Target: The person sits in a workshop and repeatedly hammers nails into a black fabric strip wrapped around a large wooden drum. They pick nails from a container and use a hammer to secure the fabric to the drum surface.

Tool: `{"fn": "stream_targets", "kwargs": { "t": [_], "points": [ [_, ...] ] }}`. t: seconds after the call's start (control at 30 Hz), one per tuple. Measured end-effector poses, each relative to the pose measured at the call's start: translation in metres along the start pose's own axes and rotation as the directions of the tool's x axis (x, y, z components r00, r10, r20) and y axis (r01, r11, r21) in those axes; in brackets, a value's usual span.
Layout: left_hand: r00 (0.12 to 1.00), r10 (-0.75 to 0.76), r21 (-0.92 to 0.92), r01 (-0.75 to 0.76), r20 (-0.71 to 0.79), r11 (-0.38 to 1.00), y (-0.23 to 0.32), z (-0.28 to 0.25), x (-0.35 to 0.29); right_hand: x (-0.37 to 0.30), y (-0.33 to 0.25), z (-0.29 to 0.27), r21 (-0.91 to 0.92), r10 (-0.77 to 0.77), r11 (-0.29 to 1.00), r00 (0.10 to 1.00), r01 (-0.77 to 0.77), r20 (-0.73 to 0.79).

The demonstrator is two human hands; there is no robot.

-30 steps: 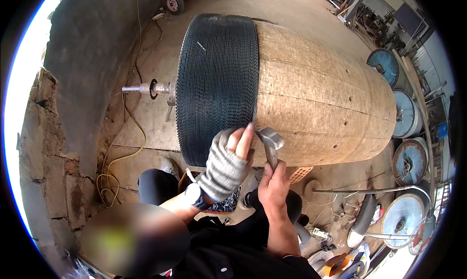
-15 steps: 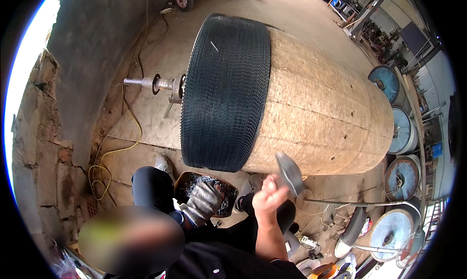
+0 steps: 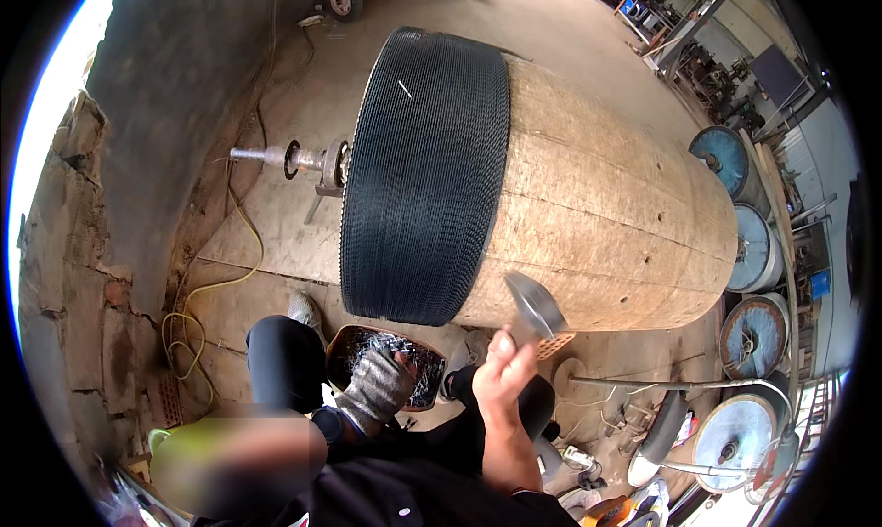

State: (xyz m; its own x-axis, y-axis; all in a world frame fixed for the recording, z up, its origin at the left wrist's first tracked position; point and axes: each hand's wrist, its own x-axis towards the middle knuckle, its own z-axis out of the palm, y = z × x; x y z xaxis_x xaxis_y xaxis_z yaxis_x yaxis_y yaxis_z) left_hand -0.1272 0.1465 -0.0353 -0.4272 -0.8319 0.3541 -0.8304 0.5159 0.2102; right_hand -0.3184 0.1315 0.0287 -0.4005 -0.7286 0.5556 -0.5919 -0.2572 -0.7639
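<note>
A big wooden drum [image 3: 606,205] lies on its side on a metal axle [image 3: 285,158], with a wide band of dark spiked wire [image 3: 427,178] wound round its left end. My right hand [image 3: 501,371], bare, grips the handle of a hammer [image 3: 533,306] whose head is raised just below the drum's lower edge. My left hand [image 3: 381,385], in a grey knit glove, reaches down into a shallow tray of small metal pieces [image 3: 423,380] between my knees. Whether it holds any piece is hidden.
A rough stone wall [image 3: 83,279] runs along the left. A yellow cable [image 3: 207,297] loops over the concrete floor. Several round metal discs [image 3: 758,334] and rods stand at the right. Workshop racks [image 3: 698,40] fill the far right.
My gloved left hand left the wire band on the drum and dropped into the tray. My right hand drew the hammer down and away from the drum.
</note>
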Motion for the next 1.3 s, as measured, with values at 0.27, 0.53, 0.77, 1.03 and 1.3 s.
{"fn": "stream_targets", "kwargs": {
  "t": [0.27,0.53,0.77,1.03,1.3],
  "points": [
    [0.988,0.136,-0.073,-0.131,0.079,0.989,0.003,-0.047,0.023,0.009,-0.007,-0.006,-0.198,0.038,0.980,0.997,-0.024,0.064],
    [0.961,0.233,-0.206,-0.260,-0.147,0.943,-0.013,-0.105,0.109,0.011,-0.006,-0.012,-0.447,0.185,0.891,0.963,-0.081,0.194],
    [0.750,0.354,0.045,-0.399,-0.559,0.916,-0.056,-0.117,0.197,0.020,-0.012,-0.006,-0.287,-0.159,0.943,0.986,0.166,0.046],
    [0.750,0.295,0.063,-0.322,-0.592,0.945,-0.081,-0.098,0.222,0.000,-0.002,-0.012,-0.182,-0.096,0.980,0.994,0.087,-0.044],
    [0.733,0.316,0.143,-0.291,-0.602,0.946,-0.079,-0.102,0.228,0.016,-0.008,-0.011,-0.092,-0.160,0.983,0.987,0.158,-0.014]
  ]
}}
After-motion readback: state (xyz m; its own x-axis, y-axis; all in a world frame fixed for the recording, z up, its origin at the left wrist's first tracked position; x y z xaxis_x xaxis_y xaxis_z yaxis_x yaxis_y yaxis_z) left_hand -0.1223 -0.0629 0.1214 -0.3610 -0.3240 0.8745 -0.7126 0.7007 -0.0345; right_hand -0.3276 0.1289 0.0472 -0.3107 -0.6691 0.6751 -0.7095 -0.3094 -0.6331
